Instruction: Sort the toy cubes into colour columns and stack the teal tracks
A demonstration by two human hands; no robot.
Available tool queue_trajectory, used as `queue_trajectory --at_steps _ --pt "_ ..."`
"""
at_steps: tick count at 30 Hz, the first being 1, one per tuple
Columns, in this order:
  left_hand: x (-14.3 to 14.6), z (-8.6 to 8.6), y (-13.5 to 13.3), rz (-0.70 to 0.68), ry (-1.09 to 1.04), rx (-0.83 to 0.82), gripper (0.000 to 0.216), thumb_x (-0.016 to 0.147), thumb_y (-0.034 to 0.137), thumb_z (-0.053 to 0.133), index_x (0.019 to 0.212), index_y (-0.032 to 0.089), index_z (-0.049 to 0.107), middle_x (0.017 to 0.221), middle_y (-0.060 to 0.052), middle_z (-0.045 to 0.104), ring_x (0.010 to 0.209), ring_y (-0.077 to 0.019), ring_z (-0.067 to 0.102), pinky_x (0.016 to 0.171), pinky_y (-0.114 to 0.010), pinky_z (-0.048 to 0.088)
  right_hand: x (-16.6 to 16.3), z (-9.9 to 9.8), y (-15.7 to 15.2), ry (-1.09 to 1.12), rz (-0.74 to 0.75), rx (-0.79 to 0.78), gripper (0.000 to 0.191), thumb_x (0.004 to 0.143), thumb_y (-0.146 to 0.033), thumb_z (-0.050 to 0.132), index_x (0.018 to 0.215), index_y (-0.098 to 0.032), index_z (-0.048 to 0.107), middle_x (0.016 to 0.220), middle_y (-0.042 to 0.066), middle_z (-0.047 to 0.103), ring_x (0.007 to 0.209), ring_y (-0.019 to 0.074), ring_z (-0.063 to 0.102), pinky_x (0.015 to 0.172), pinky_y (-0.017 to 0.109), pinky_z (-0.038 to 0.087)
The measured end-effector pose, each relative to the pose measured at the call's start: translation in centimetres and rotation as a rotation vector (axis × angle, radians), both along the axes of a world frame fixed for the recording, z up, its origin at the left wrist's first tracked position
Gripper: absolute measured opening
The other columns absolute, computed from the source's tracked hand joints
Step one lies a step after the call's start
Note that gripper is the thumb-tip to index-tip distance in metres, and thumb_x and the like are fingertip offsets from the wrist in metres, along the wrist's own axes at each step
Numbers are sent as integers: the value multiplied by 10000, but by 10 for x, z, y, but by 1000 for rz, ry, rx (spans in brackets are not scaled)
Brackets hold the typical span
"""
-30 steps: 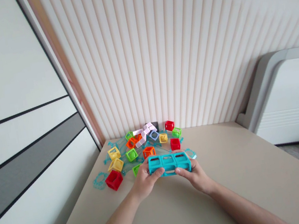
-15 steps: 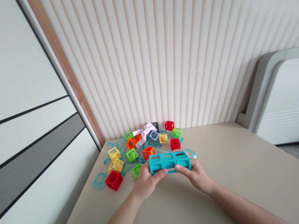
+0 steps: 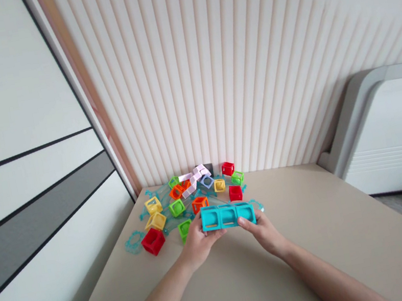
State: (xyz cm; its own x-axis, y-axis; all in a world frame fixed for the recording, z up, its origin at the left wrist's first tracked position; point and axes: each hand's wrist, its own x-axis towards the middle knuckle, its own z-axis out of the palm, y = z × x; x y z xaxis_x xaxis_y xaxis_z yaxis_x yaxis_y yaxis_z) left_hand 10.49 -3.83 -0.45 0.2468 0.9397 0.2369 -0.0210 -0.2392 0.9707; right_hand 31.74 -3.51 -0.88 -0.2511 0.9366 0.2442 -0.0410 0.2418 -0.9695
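Gripping turquoise three-cube bar (image 3: 228,216), straight, hollow-faced; left hand (image 3: 196,240), right hand (image 3: 265,231) clamped on opposite ends.

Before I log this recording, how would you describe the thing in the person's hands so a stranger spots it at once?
Find the beige table below the ribbed wall. Over it, between the left hand and right hand, is the turquoise block row: three square frames side by side. Unlike the scattered blocks beyond it, it is held by both hands.
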Motion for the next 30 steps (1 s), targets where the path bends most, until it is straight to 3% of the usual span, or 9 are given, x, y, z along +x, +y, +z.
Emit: queue_trajectory --at_steps 5,8,12,20,30 --pt "-3 -6 4 5 -73 -10 353 764 385 808 1021 177 684 1012 -78 773 998 -268 715 909 -388 557 0 -3 0 -13 44 108 441 821 -547 721 1161 -265 713 1266 76 678 1244 324 564 1048 488 456" --pt "-3 -8 5 -25 -90 -60 376 746 408 818 1008 175 683 916 -63 771 873 -250 730 810 -376 589 -1 -8 0 -18 -8 147 452 813 -554 730 1179 -289 708 1415 74 574 1311 326 512 1097 496 411" --pt "-1 -6 3 -51 -126 -100 370 729 427 828 956 172 683 808 -33 746 728 -203 710 736 -357 604 -1 -8 0 -61 -56 207 378 790 -585 738 1014 -282 762 1439 72 537 1309 332 505 1119 490 382" --pt "-3 -8 2 -103 -141 -97 358 739 414 827 961 165 696 860 -43 745 806 -203 710 779 -355 610 -2 -1 -2 -79 -55 252 347 803 -584 723 790 -238 750 1392 79 560 1280 333 513 1085 479 417" --pt "3 -2 -2 -71 -162 -113 355 730 441 827 916 161 714 873 -59 762 787 -210 716 745 -350 627 1 -1 -3 -110 -57 267 326 824 -563 712 947 -263 753 1425 79 536 1318 338 487 1109 501 400"
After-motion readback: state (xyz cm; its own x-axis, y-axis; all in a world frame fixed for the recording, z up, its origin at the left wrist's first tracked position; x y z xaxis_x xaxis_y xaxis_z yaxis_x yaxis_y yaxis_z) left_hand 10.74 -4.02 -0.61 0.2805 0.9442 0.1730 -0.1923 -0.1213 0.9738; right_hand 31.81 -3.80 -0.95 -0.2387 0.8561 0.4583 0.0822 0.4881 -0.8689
